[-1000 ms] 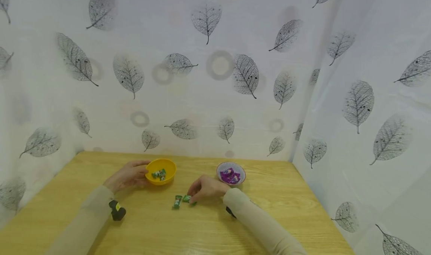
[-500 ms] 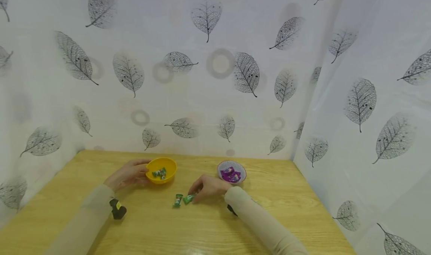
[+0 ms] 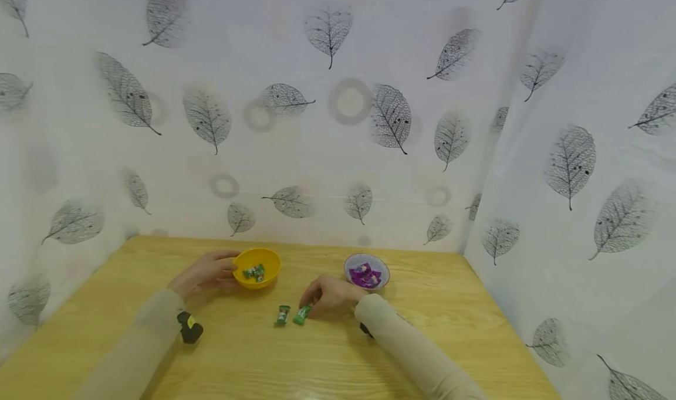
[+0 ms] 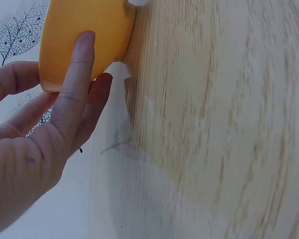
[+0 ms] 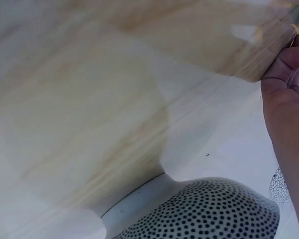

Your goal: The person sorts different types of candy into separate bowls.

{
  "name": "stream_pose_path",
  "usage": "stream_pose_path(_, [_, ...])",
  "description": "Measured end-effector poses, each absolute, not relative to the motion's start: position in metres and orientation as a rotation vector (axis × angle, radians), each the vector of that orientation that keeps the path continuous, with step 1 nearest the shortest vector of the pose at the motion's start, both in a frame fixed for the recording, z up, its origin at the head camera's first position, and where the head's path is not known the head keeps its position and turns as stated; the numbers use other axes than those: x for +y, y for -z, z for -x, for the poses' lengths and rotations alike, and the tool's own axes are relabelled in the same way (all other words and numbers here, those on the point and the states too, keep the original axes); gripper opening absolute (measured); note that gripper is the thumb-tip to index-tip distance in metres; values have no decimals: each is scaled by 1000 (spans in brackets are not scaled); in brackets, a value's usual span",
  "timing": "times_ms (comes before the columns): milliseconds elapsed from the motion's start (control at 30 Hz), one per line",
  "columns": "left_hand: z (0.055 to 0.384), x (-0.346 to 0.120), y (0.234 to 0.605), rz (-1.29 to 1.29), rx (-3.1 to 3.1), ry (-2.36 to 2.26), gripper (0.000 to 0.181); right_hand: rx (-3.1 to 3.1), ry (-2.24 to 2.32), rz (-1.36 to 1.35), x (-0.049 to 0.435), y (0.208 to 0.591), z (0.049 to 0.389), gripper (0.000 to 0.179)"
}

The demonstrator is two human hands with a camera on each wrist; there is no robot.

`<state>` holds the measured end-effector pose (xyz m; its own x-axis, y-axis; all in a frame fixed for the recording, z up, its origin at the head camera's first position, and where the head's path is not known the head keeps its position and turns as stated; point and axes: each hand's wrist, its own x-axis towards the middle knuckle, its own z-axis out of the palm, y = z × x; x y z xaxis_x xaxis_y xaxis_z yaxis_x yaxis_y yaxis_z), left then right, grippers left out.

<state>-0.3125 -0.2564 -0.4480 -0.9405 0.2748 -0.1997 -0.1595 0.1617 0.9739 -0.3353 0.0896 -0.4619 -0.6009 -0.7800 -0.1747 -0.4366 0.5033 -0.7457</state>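
Note:
My left hand (image 3: 208, 273) is at the left side of a yellow bowl (image 3: 270, 269), gripping its rim and side. In the left wrist view, one finger lies along the outside of the bowl (image 4: 102, 30) while another meets its rim. Inside the bowl are green-wrapped candies (image 3: 254, 272). My right hand (image 3: 333, 294) is low over the table, its fingertips pinching the end of a green-wrapped candy (image 3: 302, 315). Another green candy (image 3: 282, 315) lies just left of that one. In the right wrist view the fingers (image 5: 294, 57) are curled, mostly hiding what they hold.
Behind my right hand stands a small pale bowl (image 3: 384, 267) holding purple-wrapped candies (image 3: 365, 275); its dotted outside shows in the right wrist view. Leaf-patterned sheeting (image 3: 327, 153) closes off the back and sides of the wooden table (image 3: 253, 365).
The candy at my right fingertips has turned from lying crosswise to a more upright slant. My left hand stays at the yellow bowl. The head view has shifted slightly.

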Motion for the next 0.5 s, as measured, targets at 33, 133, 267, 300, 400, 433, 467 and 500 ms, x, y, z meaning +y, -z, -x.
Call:
stream_pose_path(33, [313,-256,448,-106,2109,-1844,58,2249,919,1005,90,462,335,24])
stream_pose_path(133, [314,-254,448,-116,2116,-1832,58,2258,915,1028,91,462,335,22])
stream_pose_path(267, [313,-254,448,-119,2135,-1815,58,2274,917,1037,91,462,335,18])
stream_pose_path(300, [313,-253,447,-103,2131,-1822,57,2278,923,1029,91,461,334,18])
stream_pose_path(400, [312,-252,447,-116,2114,-1832,58,2286,934,1004,91,460,333,18])
stream_pose_path(433, [312,-252,447,-116,2107,-1838,58,2288,936,996,91,459,332,18])
stream_pose_path(467, [312,-252,446,-119,2099,-1841,58,2289,940,986,91,459,332,18])
stream_pose_path(500, [312,-252,446,-113,2096,-1845,58,2290,945,981,91,458,332,18])
